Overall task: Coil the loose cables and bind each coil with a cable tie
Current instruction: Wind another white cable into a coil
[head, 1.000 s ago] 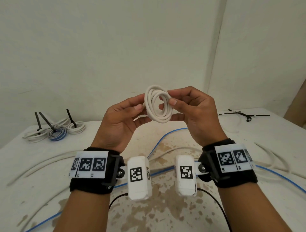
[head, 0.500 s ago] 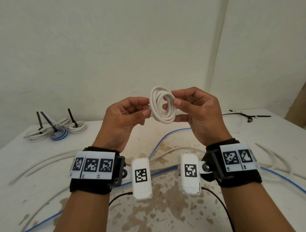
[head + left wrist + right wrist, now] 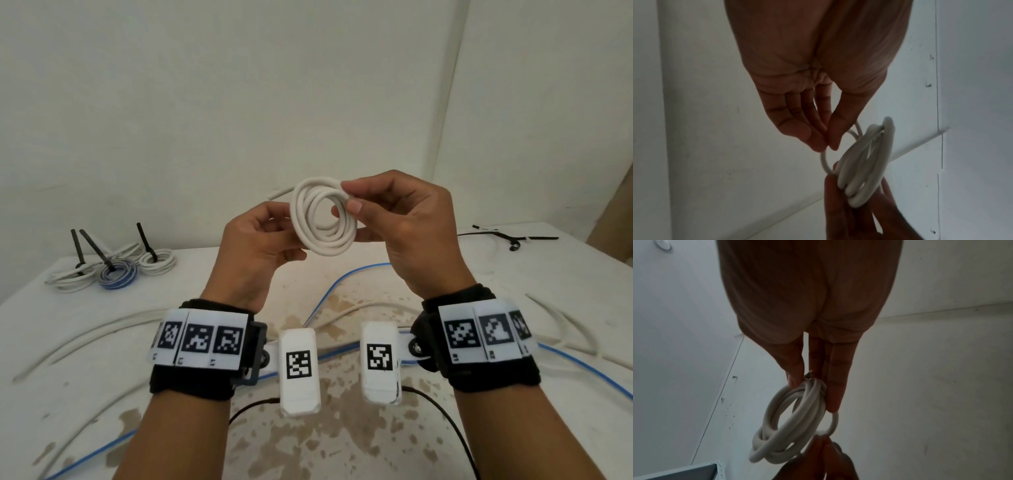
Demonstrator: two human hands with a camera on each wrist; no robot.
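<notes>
A white cable coil (image 3: 323,217) of several turns is held up in the air in front of the wall. My right hand (image 3: 394,219) pinches its right side between thumb and fingers (image 3: 797,369). My left hand (image 3: 260,236) pinches the cable's loose end just left of the coil, as the left wrist view shows at the fingertips (image 3: 818,142). The coil (image 3: 865,164) stands edge-on there, and it hangs below my right fingers as a ring (image 3: 789,418) in the right wrist view. Black cable ties (image 3: 507,236) lie on the table at the far right.
Three bound coils (image 3: 116,270) with black tie tails sticking up sit at the table's back left. Loose white cables (image 3: 102,329) and a blue cable (image 3: 342,284) run across the stained white table (image 3: 565,274). A thin black wire (image 3: 442,414) trails under my right wrist.
Both hands have lifted the coil a little higher. The coil has turned flatter toward me and my left fingers have slid to its left edge.
</notes>
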